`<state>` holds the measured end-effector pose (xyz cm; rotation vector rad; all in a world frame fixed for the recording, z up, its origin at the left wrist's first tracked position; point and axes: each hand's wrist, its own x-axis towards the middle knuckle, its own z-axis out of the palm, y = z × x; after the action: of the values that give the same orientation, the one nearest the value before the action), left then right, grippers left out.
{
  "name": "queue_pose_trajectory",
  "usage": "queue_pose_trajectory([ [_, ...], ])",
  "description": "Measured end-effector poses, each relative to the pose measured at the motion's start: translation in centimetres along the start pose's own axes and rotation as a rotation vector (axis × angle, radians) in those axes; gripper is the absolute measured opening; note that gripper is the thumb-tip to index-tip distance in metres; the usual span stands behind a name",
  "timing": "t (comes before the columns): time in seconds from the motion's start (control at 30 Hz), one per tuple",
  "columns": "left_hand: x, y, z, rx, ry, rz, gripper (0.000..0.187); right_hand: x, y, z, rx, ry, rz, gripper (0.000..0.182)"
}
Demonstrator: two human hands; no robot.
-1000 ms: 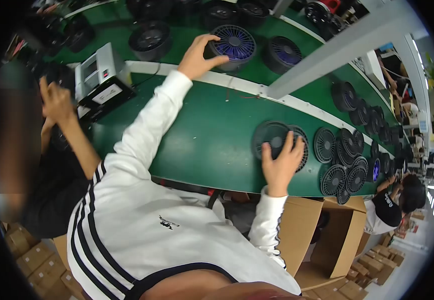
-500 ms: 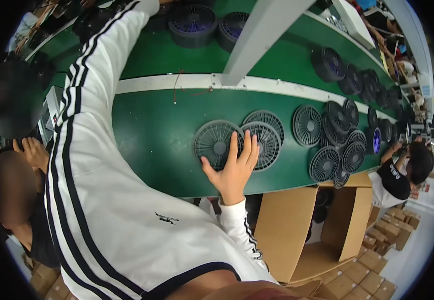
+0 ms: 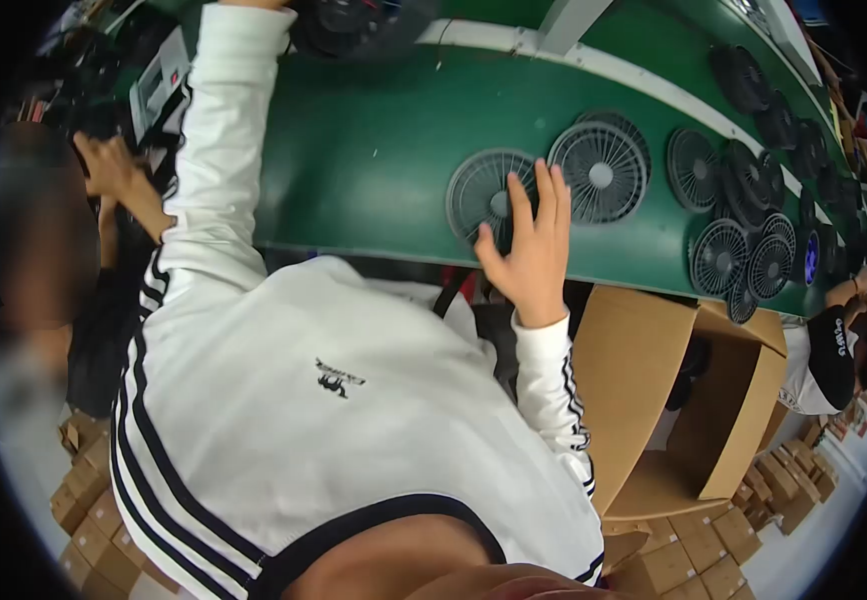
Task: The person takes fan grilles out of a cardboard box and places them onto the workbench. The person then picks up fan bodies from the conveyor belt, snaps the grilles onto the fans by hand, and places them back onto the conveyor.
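Note:
My right hand [image 3: 534, 250] lies with spread fingers over the right part of a round grey fan grille [image 3: 484, 190] on the green table. Its fingertips also come close to the left edge of another grille [image 3: 601, 175], which overlaps one more behind it. At the top edge, only a strip of my left hand [image 3: 254, 3] shows at the end of the white sleeve; its fingers are cut off. Right beside it is a dark round fan unit [image 3: 359, 25], partly outside the view.
More grilles [image 3: 720, 257] lie in a cluster to the right, with dark fan units [image 3: 741, 78] behind the white rail [image 3: 654, 85]. An open cardboard box [image 3: 634, 390] stands below the table edge. Co-workers [image 3: 104, 180] are at the left and far right.
The view has shifted, so the table appears higher. The left arm looks more upright, and a dark fan unit now shows beside the left hand. The right hand remains spread at the grilles.

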<state>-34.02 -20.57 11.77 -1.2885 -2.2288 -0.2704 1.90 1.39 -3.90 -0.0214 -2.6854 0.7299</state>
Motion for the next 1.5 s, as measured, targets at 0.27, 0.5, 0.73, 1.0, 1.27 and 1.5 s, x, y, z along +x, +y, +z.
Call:
queue_pose_trajectory([
  [0.27, -9.4, 10.7, 6.0, -0.102, -0.151, -0.172, 0.008, -2.1, -1.3, -1.9, -0.238, -0.055, 0.016, 0.086],
  [0.5, -11.7, 13.8, 3.2, -0.286, -0.041, -0.243, 0.032, -1.9, -1.1, -3.9, -0.245, -0.064, -0.056, 0.093],
  [0.73, -16.7, 17.7, 2.6, -0.563, -0.138, 0.077, 0.032, -1.0, -0.2, -4.4, -0.17, -0.355, -0.15, 0.108],
  [1.0, -23.6, 18.0, 2.4, -2.181, 0.168, -1.228, 0.034, -1.0, 0.2, -3.1, -0.037, -0.356, -0.14, 0.118],
  [1.27, -25.6, 18.3, 0.9, -0.987, 0.004, -0.693, 0.11, -0.9, 0.1, -2.6, 0.148, -0.073, 0.017, 0.114],
  [1.5, -24.9, 18.0, 3.4, -0.992, -0.037, -0.504, 0.143, 6.9, -6.1, -2.0, 0.07, -0.211, -0.232, 0.109],
])
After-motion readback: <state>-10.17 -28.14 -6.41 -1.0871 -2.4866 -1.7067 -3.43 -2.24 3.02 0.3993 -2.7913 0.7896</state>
